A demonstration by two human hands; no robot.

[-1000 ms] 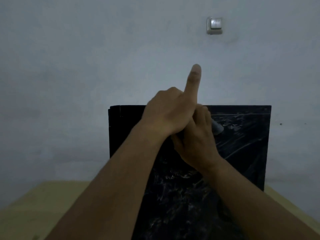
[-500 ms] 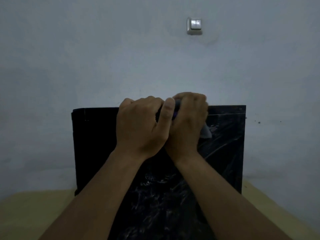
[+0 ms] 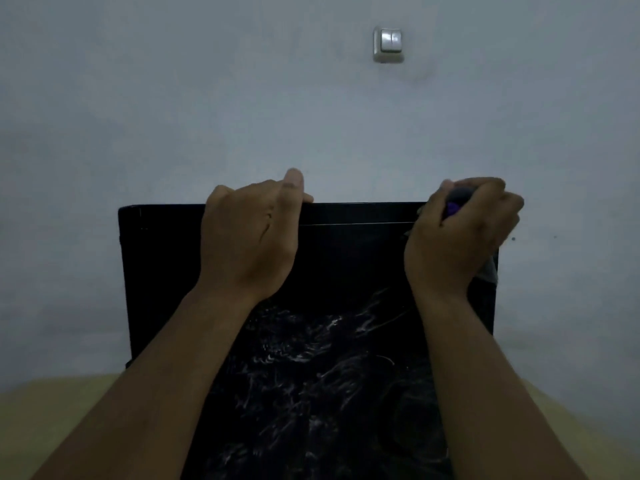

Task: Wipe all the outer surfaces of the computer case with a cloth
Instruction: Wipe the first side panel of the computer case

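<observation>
Counter (image 3: pixel 52 420) nearest, pale yellow, carrying the computer case (image 3: pixel 166 271) upright toward its far edge, broad dark face turned this way and streaked with whitish smears (image 3: pixel 304 362) across the lower middle. Higher up, left hand (image 3: pixel 249 237) hooked over the top edge a little left of centre, fingers (image 3: pixel 249 192) curled over the far side, thumb raised; probably steadying. Right hand (image 3: pixel 457 237) at the top right corner of the case, fingers clamped round a bunched grey cloth (image 3: pixel 457 199) with a purple patch, a loose end hanging below the fist against the right edge. Long axis of that top edge left to right; from the cloth, the rest of it leftward, toward the steadying hand; right side panel just round the corner, nearest the right hand. Likely calls for a sweep along the edge or down round that corner. Beyond, bare wall (image 3: pixel 207 98) and light switch (image 3: pixel 388 45).
</observation>
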